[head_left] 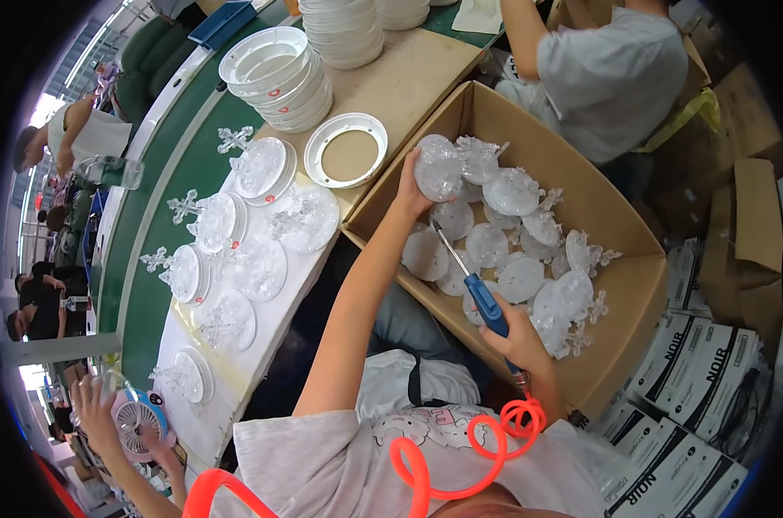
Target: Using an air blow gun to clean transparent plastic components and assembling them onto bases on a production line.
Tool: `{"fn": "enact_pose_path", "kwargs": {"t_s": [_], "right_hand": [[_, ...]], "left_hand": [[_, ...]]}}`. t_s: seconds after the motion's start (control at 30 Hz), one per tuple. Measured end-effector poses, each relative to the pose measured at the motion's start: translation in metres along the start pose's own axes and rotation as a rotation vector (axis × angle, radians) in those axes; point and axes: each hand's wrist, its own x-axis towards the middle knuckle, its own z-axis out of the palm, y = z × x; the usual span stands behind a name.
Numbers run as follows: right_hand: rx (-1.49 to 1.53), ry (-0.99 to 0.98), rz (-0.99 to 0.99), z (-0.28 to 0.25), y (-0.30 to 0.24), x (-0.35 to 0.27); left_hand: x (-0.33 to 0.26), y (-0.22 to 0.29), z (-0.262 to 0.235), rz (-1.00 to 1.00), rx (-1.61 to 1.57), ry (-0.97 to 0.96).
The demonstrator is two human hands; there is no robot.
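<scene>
My left hand [411, 186] reaches into the cardboard box [642, 281], its fingers closed on the edge of a clear round plastic part [439, 167]. More clear discs [512, 192], several with cross-shaped ornaments, lie heaped in the box below it. In my right hand [524, 341] is a blue air screwdriver [486, 304], its thin bit slanting up and left over the heap towards my left hand. A coiled red air hose [495, 462] runs from the tool's rear end across my shirt.
Left of the box, clear cross-topped parts [253, 268] stand and lie along the table edge. Beyond them are a white ring [346, 150] and stacked white rings [279, 82]. A green conveyor belt [141, 285] runs farther left. Co-workers' hands [98, 410] show beside a small fan [141, 425].
</scene>
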Motion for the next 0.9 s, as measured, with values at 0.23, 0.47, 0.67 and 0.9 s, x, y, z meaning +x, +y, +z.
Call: {"fn": "enact_pose_path", "kwargs": {"t_s": [0.23,0.47,0.67,0.9], "right_hand": [[-0.024,0.000,-0.007,0.003,0.009,0.000],[0.112,0.078,0.057,-0.007,0.010,0.009],[0.050,0.010,-0.006,-0.008,0.013,0.015],[-0.106,0.000,-0.018,-0.003,0.012,0.016]], "left_hand": [[-0.002,0.001,-0.004,0.022,0.007,-0.031],[-0.002,-0.001,0.003,0.014,0.015,-0.010],[0.000,0.003,0.000,-0.005,-0.005,-0.039],[0.002,0.003,0.000,-0.008,0.005,-0.049]]}}
